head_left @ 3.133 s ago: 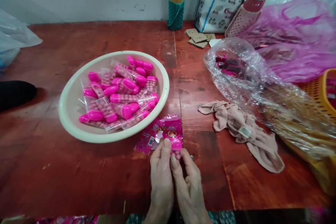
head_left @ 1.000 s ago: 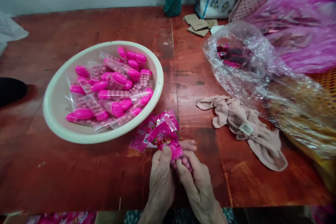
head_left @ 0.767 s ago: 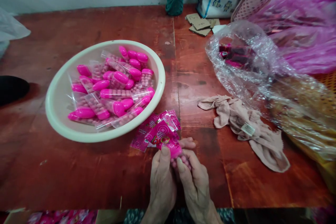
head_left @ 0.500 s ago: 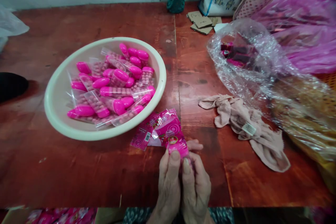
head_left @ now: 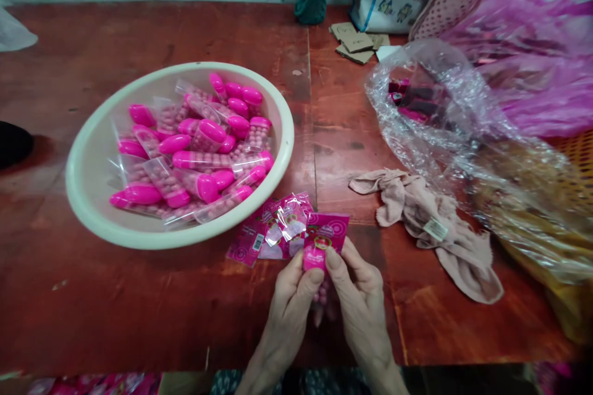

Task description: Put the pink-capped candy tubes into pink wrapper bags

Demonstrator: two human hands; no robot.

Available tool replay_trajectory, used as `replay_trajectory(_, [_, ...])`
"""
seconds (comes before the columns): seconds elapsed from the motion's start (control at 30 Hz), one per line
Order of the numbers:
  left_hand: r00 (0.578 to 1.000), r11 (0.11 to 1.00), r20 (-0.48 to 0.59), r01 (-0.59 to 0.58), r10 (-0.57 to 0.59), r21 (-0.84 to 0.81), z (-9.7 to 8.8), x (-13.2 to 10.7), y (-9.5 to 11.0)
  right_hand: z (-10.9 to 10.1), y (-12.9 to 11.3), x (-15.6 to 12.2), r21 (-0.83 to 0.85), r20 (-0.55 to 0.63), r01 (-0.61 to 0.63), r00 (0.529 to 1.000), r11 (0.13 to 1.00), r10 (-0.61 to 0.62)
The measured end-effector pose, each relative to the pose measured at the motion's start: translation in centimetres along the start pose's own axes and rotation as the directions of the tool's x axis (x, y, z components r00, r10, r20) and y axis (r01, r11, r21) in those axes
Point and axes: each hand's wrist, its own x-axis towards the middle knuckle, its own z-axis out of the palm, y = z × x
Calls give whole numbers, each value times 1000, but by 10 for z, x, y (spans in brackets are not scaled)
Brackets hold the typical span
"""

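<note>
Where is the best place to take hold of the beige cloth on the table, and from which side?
Probably at the bunched upper end of the beige cloth, coming from above: its folds stand up from the table and offer something to pinch, and the plastic bag crowds its far side.

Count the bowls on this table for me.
1. A cream bowl sits left of centre on the red table, heaped with pink candy tubes. Bags on the right could hide more.
</note>
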Motion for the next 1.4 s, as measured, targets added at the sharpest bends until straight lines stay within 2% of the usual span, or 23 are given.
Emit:
replay_trajectory(0.07, [1000, 998, -12, 10, -11, -65, 1, 1, -2, 3, 1, 0, 75, -27, -71, 997, 995, 73])
replay_trajectory(0.23, [994, 997, -110, -17, 9, -70, 7, -2, -3, 17, 12, -11, 95, -205, -59, 976, 994, 78])
replay_trajectory(0.4, [975, 994, -213, -79, 62, -72, 8, -1, -7, 29, 26, -19, 176, -212, -66, 972, 982, 103])
replay_trajectory(0.47, [984, 996, -178, -47, 32, -81, 7, 2, -6, 26, 25, -17, 222, -187, -97, 972, 970, 140])
replay_trajectory(0.53, [994, 998, -110, -25, 18, -63, 5, 5, -1, 18, 18, -13, 329, -96, -147, 977, 933, 188])
replay_trajectory(0.63, [998, 995, -24, -49, 51, 82, 4, 6, 11, 7, 6, -4, 513, 58, -197, 979, 835, 196])
replay_trajectory(0.73, [996, 952, 0, -87, 91, 292, 4, 5, 18, 2, -3, 3, 528, 1, -201, 972, 825, 236])
replay_trajectory(0.83, [993, 920, 23, -118, 118, 373, 4, 3, 16, 4, -5, 6, 499, -76, -217, 953, 839, 292])
replay_trajectory(1.0, [996, 974, 21, -93, 90, 205, 6, 4, 10, 8, -1, 2, 419, 2, -241, 964, 876, 264])
replay_trajectory(1.13, [999, 991, 20, -38, 36, 127, 7, 6, 9, 4, 3, 0, 338, -44, -252, 958, 907, 283])
replay_trajectory(1.2, [1000, 994, 19, -13, 11, 110, 6, 7, 8, 0, 3, 2, 381, 1, -280, 953, 881, 303])
replay_trajectory(1.3, [997, 999, 75, 18, -21, 43, 5, 8, 5, -3, 3, 6, 489, 67, -287, 954, 824, 293])
replay_trajectory(1.4, [998, 999, 57, 29, -26, -42, 6, 7, 0, 2, 4, 7, 458, 23, -277, 953, 844, 301])
